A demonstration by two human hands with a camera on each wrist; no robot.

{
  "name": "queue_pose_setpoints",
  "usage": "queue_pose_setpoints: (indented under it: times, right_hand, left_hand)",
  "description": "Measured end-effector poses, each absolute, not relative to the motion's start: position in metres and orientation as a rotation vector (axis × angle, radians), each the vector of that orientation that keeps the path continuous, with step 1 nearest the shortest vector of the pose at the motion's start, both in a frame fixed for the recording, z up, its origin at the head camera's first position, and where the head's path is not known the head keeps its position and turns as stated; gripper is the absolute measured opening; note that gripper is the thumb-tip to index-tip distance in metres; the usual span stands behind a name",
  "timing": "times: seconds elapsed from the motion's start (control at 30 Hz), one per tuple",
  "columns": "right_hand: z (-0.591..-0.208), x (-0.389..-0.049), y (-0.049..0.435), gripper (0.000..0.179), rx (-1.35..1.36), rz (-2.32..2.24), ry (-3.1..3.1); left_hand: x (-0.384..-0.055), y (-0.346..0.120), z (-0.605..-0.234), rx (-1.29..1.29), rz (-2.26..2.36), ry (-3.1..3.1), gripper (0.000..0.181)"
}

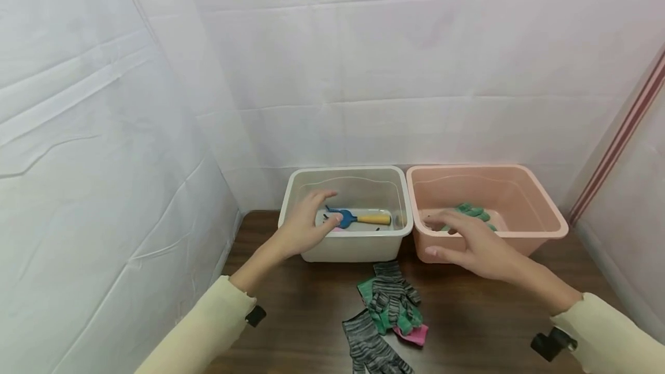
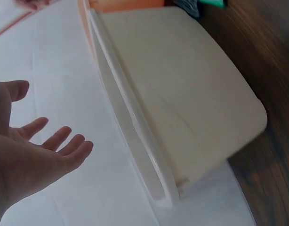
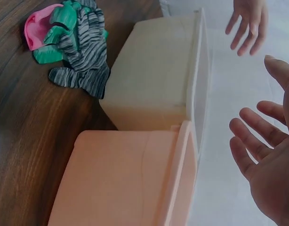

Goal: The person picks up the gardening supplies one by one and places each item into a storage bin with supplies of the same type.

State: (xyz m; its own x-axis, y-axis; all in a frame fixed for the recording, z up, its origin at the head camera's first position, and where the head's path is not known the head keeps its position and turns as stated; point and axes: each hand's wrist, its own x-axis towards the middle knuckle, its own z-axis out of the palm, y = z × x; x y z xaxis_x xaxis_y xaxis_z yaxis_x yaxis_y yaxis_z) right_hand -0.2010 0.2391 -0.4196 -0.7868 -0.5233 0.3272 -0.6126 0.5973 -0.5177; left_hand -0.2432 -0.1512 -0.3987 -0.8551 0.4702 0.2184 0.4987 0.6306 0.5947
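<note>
My left hand (image 1: 303,227) hovers over the left front corner of the white bin (image 1: 353,247), fingers spread and holding nothing. Inside that bin lies a tool with a blue head and a yellow handle (image 1: 373,219), beside a bit of pink. Over the front rim of the pink bin (image 1: 519,238), my right hand (image 1: 475,247) is spread too, with nothing in it. A green glove (image 1: 475,212) lies in the pink bin, partly hidden by the right hand. Both palms and parted fingers show in the wrist views.
In front of the bins, a pile of gloves lies on the dark wooden table (image 1: 296,316): striped grey gloves (image 1: 389,284), a green one (image 1: 384,322) and a pink piece (image 1: 415,335). Another striped glove (image 1: 371,342) lies nearer. White sheeting (image 1: 363,74) hangs behind and at the sides.
</note>
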Motion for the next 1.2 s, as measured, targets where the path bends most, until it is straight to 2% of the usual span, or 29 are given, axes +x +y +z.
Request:
queue_pose_setpoints:
  times: [0.6, 0.73, 1.1, 1.2]
  right_hand:
    - [-0.432, -0.203, 0.265, 0.055, 0.798, 0.929, -2.565]
    - [-0.437, -0.202, 0.277, 0.051, 0.732, 0.954, -2.583]
    - [-0.438, -0.21, 0.323, 0.055, 0.639, 1.049, -2.513]
    - [-0.438, -0.209, 0.334, 0.054, 0.52, 1.087, -2.572]
  left_hand:
    - [-0.21, -0.126, -0.413, -1.002, -1.16, -2.842, 0.061]
    - [-0.206, -0.123, -0.42, -0.997, -1.181, -2.844, 0.062]
    - [-0.202, -0.114, -0.44, -1.038, -1.157, -2.832, 0.063]
    - [-0.201, -0.109, -0.452, -1.054, -1.136, -2.848, 0.063]
